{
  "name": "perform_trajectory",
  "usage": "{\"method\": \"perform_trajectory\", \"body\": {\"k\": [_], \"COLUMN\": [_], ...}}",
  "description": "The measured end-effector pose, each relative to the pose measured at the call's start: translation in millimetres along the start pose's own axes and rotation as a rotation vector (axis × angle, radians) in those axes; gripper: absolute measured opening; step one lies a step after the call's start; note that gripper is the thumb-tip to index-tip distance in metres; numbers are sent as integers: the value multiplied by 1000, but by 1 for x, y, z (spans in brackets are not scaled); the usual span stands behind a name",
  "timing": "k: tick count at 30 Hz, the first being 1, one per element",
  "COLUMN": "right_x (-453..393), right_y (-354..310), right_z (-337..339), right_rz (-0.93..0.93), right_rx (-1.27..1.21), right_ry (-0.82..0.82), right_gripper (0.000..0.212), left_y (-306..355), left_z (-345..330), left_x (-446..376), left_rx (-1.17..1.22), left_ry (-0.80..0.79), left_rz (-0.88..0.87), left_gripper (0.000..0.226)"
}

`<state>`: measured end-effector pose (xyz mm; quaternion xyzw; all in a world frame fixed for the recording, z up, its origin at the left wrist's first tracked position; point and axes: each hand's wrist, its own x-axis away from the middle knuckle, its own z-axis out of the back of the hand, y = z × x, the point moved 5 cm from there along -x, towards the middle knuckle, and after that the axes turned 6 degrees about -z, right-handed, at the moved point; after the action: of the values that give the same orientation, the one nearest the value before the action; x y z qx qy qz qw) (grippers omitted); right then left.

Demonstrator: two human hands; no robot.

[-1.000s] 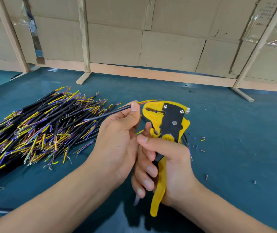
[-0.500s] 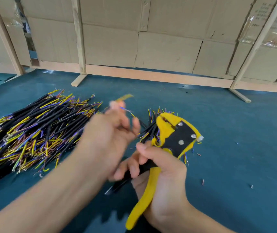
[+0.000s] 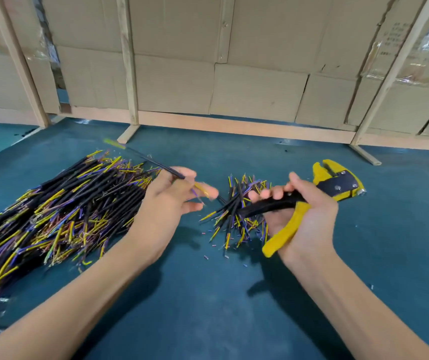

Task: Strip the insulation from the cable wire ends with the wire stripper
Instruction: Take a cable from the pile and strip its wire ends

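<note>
My left hand (image 3: 167,203) pinches a black cable (image 3: 145,159) near one end; the cable slants up to the far left, and its yellow and purple wire ends stick out past my fingers. My right hand (image 3: 304,219) grips the yellow and black wire stripper (image 3: 338,181) by its handles, jaws pointing to the far right, away from the cable. A small pile of cables (image 3: 236,211) lies between my hands. On the left is a large heap of black cables (image 3: 52,216) with yellow and purple ends.
The work surface is a teal mat (image 3: 208,307), dotted with small insulation scraps (image 3: 214,246) near the small pile. A cardboard wall with wooden posts (image 3: 127,74) stands along the far edge.
My hands have come apart: the left has pulled the cable out of the stripper jaws and turned it toward the far left, while the right has swung the stripper to the right.
</note>
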<state>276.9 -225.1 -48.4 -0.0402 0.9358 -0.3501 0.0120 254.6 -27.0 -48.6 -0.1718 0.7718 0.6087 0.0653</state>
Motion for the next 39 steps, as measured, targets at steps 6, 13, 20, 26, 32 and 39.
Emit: {"method": "perform_trajectory", "body": {"k": [6, 13, 20, 26, 32, 39], "right_x": [-20, -13, -12, -14, -17, -22], "right_y": [-18, 1, 2, 4, 8, 12], "right_z": [19, 9, 7, 17, 30, 39], "right_rz": [-132, -363, -383, -397, -419, -420], "right_rx": [-24, 277, 150, 46, 39, 97], "right_ry": [4, -108, -170, -184, -159, -98], "right_gripper": [30, 17, 21, 41, 50, 50], "left_y": [-19, -7, -15, 1, -9, -6], "left_z": [-3, -28, -30, 7, 27, 18], "left_x": [12, 29, 26, 17, 15, 16], "left_rx": [-619, -1089, -1450, -1753, -1862, -1895], "left_ry": [-178, -214, -291, -43, -106, -50], "left_rz": [-219, -457, -384, -283, -73, -133], "left_gripper": [29, 32, 39, 19, 13, 32]}}
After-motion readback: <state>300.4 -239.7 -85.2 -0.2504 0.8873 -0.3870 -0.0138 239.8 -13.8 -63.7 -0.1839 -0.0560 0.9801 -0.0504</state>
